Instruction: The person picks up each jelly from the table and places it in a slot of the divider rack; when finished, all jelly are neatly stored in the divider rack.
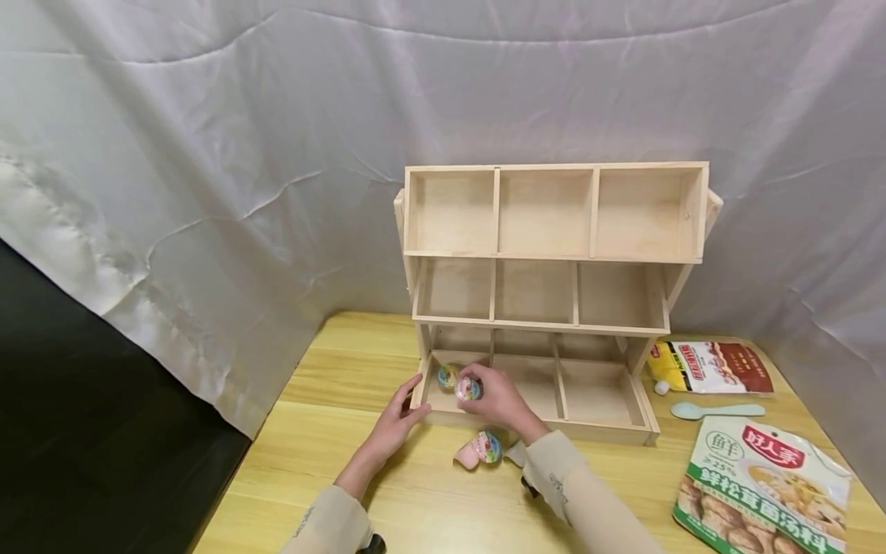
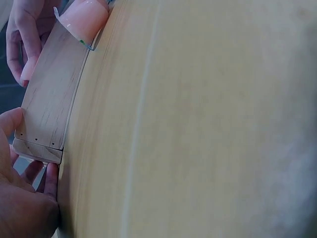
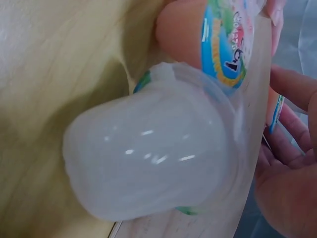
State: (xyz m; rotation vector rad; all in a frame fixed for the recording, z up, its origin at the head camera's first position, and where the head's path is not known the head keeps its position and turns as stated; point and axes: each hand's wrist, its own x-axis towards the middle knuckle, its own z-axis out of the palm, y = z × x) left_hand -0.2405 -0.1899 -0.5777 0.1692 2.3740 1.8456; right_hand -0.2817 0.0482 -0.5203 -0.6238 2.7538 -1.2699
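My right hand pinches a jelly cup with a printed lid, above the lower left compartment of a wooden three-tier shelf. Another jelly cup sits in that compartment, just left of the held one. With fingers spread, my left hand touches the front left corner of the bottom tray. Pink jelly cups lie on their sides on the table before the tray. Beside them, a whitish jelly cup is partly hidden by my right sleeve in the head view.
Right of the shelf lie a yellow, white and red spouted pouch, a pale blue spoon and a large green-and-white food packet. Grey cloth hangs behind the wooden table. Dividers split each shelf tier into three compartments.
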